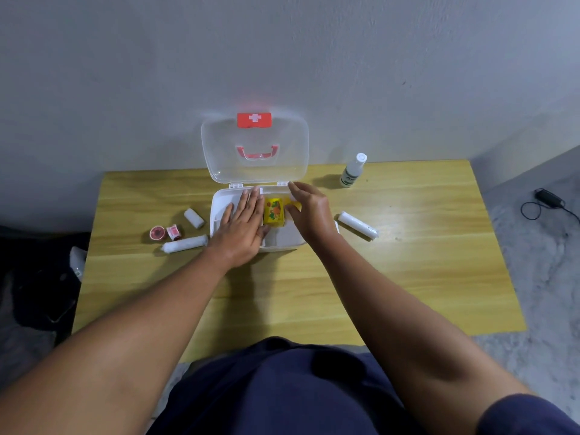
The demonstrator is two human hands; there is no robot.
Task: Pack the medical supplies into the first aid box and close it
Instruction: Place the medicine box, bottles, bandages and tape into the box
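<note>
Now rests left hand flat, fingers straight, in open first aid box, 9 o'clock of yellow carton. Pinches yellow packet with right hand, fingers curled, at carton's 3 o'clock.

A plain, bare room: a wooden table against a blank grey wall, mottled concrete floor.

White first aid box lies open, lid upright, yellow packet inside.
</note>
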